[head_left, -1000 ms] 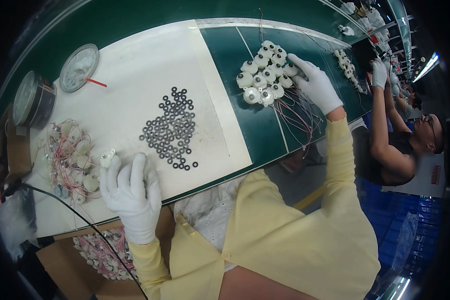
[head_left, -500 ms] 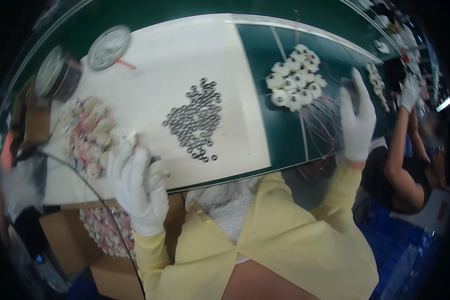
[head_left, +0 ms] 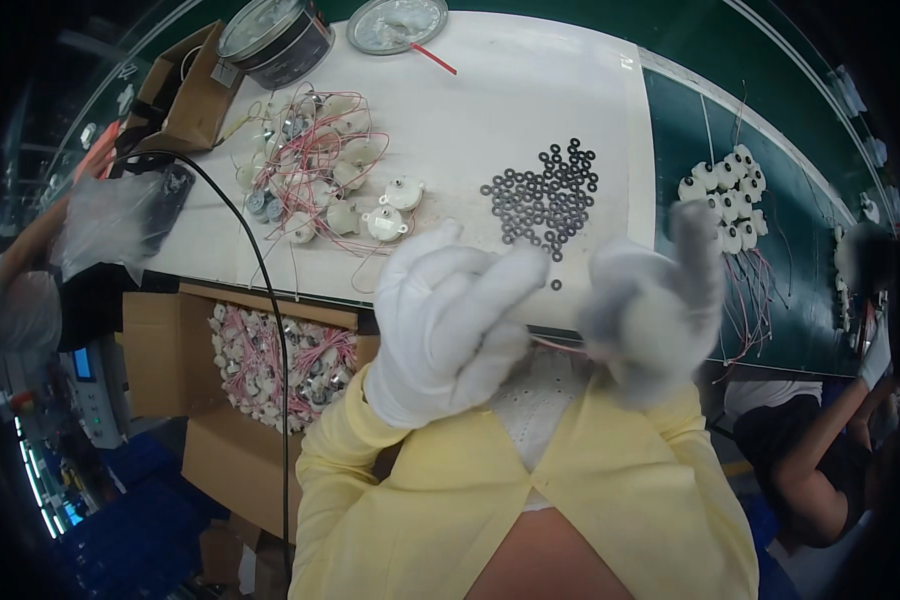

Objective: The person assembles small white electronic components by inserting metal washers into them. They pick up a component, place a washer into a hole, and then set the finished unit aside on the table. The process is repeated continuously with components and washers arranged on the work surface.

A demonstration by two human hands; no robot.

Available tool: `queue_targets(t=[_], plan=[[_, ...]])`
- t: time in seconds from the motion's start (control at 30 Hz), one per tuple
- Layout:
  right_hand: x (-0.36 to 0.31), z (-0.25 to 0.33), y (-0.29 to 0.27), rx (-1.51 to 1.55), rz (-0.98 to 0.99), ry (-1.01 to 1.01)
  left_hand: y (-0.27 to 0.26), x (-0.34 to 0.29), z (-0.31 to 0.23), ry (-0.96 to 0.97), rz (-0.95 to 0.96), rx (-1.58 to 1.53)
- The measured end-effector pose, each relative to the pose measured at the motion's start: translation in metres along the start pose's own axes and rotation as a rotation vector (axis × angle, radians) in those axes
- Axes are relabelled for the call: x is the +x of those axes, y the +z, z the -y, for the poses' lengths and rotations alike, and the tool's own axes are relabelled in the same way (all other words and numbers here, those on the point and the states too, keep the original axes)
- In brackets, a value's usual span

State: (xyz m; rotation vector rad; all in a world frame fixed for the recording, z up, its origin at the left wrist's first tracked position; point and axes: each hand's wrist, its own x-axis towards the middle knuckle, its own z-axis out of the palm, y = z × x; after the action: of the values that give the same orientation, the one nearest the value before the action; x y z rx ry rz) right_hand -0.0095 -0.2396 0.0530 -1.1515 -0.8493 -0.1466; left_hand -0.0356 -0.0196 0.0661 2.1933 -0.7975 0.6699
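With a pale part (head_left: 658, 325) held in its blurred grip, the right hand (head_left: 618, 298) has been brought near the left hand (head_left: 448, 325), allowing 2-handed work; the left grip cannot be judged.

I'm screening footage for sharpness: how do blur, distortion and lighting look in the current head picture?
Head view: the right hand is smeared, apparently by motion, so its grip is unclear; the left hand is sharper. Head view: the black rings read distinctly, while the worktable has bowed edges and picture corners go black. Head view: light strips shine brightly at lower left.
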Motion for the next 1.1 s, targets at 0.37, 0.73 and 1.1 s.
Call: queue_targets(t=[0.37,0.73,1.1], plan=[[-0.001,0.073,-0.078,-1.273,0.735,0.587,0.010,-0.008,0.092,-0.057,-0.029,0.717],[-0.029,0.029,-0.064,-1.325,0.466,0.460,0.029,-0.011,0.071,-0.123,0.002,0.619],[-0.044,0.022,-0.044,-0.533,0.001,0.951,0.036,-0.036,0.060,-0.130,-0.012,0.518]])
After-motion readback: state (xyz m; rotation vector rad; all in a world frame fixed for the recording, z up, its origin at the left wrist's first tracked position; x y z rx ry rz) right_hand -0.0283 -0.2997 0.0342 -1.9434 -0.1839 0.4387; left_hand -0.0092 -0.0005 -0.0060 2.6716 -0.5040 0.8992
